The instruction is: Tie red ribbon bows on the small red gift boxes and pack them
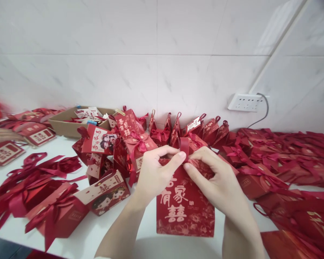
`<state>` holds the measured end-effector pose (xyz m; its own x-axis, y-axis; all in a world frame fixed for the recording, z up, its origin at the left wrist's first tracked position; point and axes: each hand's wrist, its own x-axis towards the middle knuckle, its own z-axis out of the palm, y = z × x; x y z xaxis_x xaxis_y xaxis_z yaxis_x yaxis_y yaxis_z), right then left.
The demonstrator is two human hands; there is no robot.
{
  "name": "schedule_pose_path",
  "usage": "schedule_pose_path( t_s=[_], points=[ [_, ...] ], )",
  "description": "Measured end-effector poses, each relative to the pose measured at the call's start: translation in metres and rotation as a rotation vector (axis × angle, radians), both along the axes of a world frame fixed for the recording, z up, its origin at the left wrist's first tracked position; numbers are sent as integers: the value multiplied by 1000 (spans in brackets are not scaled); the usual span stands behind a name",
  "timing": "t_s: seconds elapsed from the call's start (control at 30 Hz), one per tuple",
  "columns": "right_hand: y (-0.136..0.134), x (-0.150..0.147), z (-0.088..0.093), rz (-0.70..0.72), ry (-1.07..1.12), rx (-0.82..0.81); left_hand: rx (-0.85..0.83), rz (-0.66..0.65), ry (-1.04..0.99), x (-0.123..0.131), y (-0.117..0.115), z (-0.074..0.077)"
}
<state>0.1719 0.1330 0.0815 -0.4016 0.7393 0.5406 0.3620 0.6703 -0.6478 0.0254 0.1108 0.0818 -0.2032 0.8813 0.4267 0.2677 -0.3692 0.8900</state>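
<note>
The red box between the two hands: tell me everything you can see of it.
The red box looks like printed card, its front facing the camera with large pale Chinese characters and a faint floral pattern lower down. A darker, satiny ribbon rises in a loop at its top, where the left hand and right hand pinch, hiding part of it. It is roughly upright above the white table; whether its base touches is unclear.

We see the red box [199, 201] is of smooth card, its ribbon [184, 145] of satin-like cloth, the wall tiles [183, 28] glossy.
</note>
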Motion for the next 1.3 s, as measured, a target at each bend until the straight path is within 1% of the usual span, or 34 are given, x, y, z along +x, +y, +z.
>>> schedule_pose_path(
  t_s=[0.13,0.27,0.4,0.47,0.53,0.6,0.7,0.77,0.83,0.9,1.03,1.13,1.3],
  points=[
    [-12,1,-2,-75,-6,64,35,-35,-6,5,-12,-2],
    [-30,11,-5,-163,-54,151,111,-79,12,14,-34,-2],
    [-50,17,-8,-243,-98,206,124,-115,33,18,-56,0],
    [-60,10,-9,-227,-73,206,104,-107,21,14,-67,-2],
    [-68,-4,-11,-177,-43,166,70,-74,-8,3,-78,-8],
    [-75,-21,-13,-118,-43,77,21,-48,-57,-13,-89,-17],
    [-86,-46,-16,-34,-66,-62,-39,-65,-157,-40,-110,-32],
    [-98,-59,-16,3,-78,-111,-64,-37,-151,-55,-125,-39],
    [-112,-70,-16,20,-80,-117,-83,30,-89,-66,-141,-44],
    [-126,-77,-15,27,-73,-101,-86,85,-36,-73,-154,-46],
    [-145,-84,-13,95,-68,-74,-28,131,-27,-79,-172,-46],
    [-147,-85,-13,152,-76,-91,-7,135,-22,-82,-177,-46],
    [-145,-90,-18,105,-22,-125,-6,113,-13,-84,-179,-45]
  ],
)
